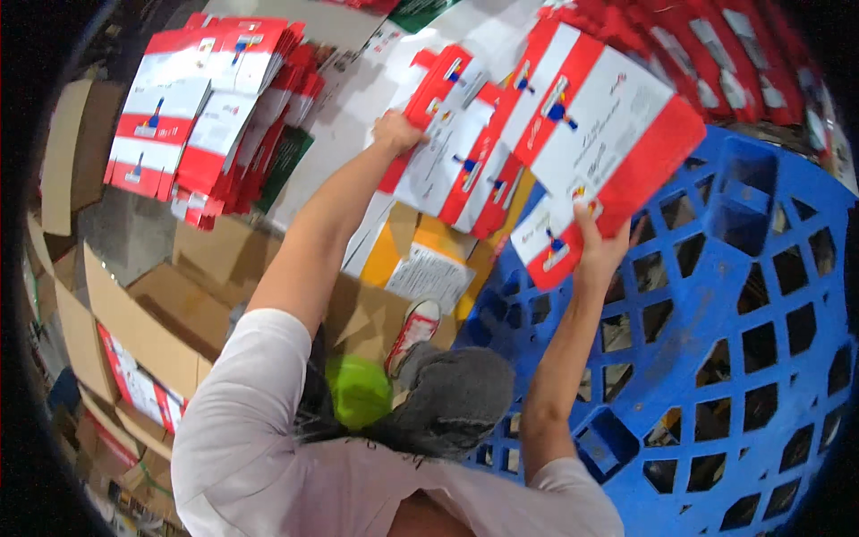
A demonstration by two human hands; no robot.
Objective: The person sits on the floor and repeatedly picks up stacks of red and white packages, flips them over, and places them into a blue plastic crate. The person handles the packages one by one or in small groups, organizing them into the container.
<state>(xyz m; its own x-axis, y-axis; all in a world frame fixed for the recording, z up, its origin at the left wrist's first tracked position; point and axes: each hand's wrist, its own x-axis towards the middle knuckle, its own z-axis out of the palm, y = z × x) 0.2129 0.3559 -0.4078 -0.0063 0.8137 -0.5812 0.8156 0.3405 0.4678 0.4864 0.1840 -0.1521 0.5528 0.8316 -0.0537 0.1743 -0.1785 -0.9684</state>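
The left hand [398, 133] closes on a flat carton [434, 174], likely steadying it; the right hand [601, 255] pinches a broader carton's [617, 116] lower edge, both near the blue pallet's [707, 286] upper-left edge.

- Pale flat surface [353, 125] is running through top centre — white to light grey, near side partly covered.
- Flattened red-and-white cartons [434, 170] are lying at its middle, overlapping one another.
- Stack of similar cartons [170, 98] is sitting at left, edges fanning unevenly; what is bearing it is mostly hidden.
- Dark green piece [284, 170] is showing just beside that stack's lower right.
- Second green piece [420, 12] is lying along the top edge.
- Grey floor [148, 228] is showing at lower left — open brown box [134, 304] is standing near, base hidden.
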